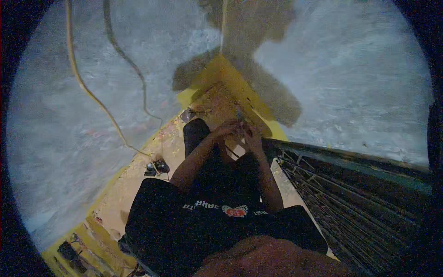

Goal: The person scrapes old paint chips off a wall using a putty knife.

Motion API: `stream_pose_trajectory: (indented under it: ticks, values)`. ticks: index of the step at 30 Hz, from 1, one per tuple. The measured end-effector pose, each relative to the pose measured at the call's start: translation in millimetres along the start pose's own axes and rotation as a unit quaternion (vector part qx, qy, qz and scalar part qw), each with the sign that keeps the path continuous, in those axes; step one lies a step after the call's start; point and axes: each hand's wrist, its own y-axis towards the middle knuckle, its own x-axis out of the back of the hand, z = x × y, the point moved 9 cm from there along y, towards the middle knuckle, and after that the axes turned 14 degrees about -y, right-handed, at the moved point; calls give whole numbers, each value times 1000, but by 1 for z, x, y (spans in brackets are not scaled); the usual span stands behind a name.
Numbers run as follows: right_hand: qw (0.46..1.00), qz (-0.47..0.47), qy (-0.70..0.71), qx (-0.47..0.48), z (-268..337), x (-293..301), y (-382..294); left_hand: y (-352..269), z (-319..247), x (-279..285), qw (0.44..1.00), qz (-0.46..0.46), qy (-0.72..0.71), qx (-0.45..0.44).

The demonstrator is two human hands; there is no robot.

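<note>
My left hand (228, 128) and my right hand (253, 138) are close together in front of me, above my lap. Their fingers meet, and the picture is too dark to show whether something small is between them. Both forearms reach forward over my dark clothing (221, 180). Beyond the hands narrows a pointed, yellow-edged deck (221, 71) that looks like a boat's bow. A small pale patch (239, 151) shows just below the fingers.
A rope (100, 104) runs from a dark fitting (157, 168) on the deck's left side. Long dark rods or poles (346, 187) lie along the right. Yellow slats (86, 249) are at lower left. Outside the deck, a grey-blue surface (346, 86) carries broad shadows.
</note>
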Motion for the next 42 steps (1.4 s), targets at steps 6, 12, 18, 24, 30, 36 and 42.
stream_pose_trajectory:
  ticks: [6,12,18,24,30,36,42]
  values:
    - [999,12,27,-40,-79,-119,59,28,89,146,994,-106,10,-22]
    - [980,-125,-70,140,-82,-151,39,12,87,140,977,-128,167,-35]
    - [629,-383,-607,297,-56,-158,10,-1,53,103,979,-124,125,-100]
    - [920,-216,-320,-64,-102,-101,17,4,52,65,983,-106,123,-90]
    - [992,-57,-109,-13,-77,-8,-7,24,80,16,987,24,103,-124]
    - [947,-120,-298,-12,-86,87,-3,29,113,-26,962,27,261,-72]
    - [917,-280,-256,-118,-103,128,-65,36,133,-47,929,39,357,-86]
